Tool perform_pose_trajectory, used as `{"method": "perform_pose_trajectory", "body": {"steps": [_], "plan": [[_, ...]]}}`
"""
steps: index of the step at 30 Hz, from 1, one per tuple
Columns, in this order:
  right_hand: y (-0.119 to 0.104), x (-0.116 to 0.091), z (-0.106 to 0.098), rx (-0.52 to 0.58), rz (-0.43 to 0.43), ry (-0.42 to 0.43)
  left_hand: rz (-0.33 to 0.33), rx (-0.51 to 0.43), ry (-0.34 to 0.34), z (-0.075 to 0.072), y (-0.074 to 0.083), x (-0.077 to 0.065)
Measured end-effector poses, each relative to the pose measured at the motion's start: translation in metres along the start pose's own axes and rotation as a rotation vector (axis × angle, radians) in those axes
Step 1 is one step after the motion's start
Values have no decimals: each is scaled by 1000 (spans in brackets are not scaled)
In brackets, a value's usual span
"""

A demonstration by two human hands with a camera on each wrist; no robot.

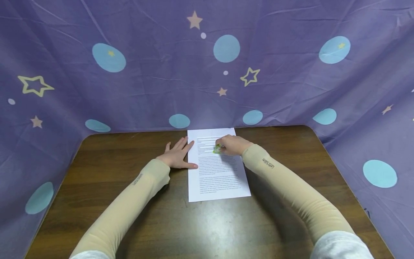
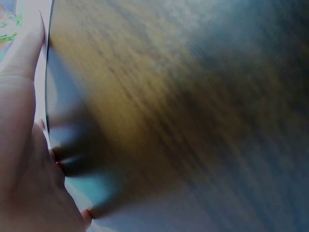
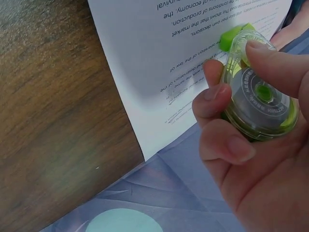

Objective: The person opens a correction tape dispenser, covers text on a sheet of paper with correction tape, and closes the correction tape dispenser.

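A printed sheet of paper (image 1: 193, 183) lies on the wooden table, its far edge near the curtain. My left hand (image 1: 177, 155) rests at the sheet's left edge with fingers spread, thumb and fingertips over the margin. In the left wrist view this hand (image 2: 19, 130) shows extended fingers and nothing gripped. Over the upper lines of text, my right hand (image 1: 234, 144) holds a clear and green correction tape (image 1: 217, 148). The right wrist view shows the correction tape (image 3: 263, 96) pinched between thumb and curled fingers, its green cap toward the text. Whether its tip touches the paper is hidden.
The brown wooden table (image 1: 129, 216) carries the sheet. A purple curtain (image 1: 155, 72) with stars and blue dots hangs along the table's back and both sides.
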State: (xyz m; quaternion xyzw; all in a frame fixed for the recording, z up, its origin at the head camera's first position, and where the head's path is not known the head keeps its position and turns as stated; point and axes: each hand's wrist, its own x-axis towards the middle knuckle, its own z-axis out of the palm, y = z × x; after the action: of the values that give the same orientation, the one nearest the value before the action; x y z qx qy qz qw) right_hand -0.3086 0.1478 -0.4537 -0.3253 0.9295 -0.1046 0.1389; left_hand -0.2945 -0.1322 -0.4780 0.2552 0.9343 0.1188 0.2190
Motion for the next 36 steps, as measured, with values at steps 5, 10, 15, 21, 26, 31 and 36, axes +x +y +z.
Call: {"method": "perform_pose_trajectory", "body": {"steps": [5, 10, 15, 21, 26, 31, 36], "plan": [[-2, -1, -2, -3, 15, -13, -2, -1, -12, 4, -5, 5], [-3, 0, -4, 0, -3, -7, 1, -9, 3, 11, -17, 14], [0, 1, 0, 24, -44, 6, 4, -21, 2, 16, -22, 19], [4, 3, 6, 33, -96, 40, 2, -1, -2, 12, -15, 14], [-3, 4, 2, -2, -65, 32, 3, 9, -1, 6, -7, 7], [-9, 7, -3, -63, -38, 17, -4, 16, 1, 3, -5, 6], [-11, 9, -5, -91, -7, -20, -5, 1, -5, 4, -4, 7]]}}
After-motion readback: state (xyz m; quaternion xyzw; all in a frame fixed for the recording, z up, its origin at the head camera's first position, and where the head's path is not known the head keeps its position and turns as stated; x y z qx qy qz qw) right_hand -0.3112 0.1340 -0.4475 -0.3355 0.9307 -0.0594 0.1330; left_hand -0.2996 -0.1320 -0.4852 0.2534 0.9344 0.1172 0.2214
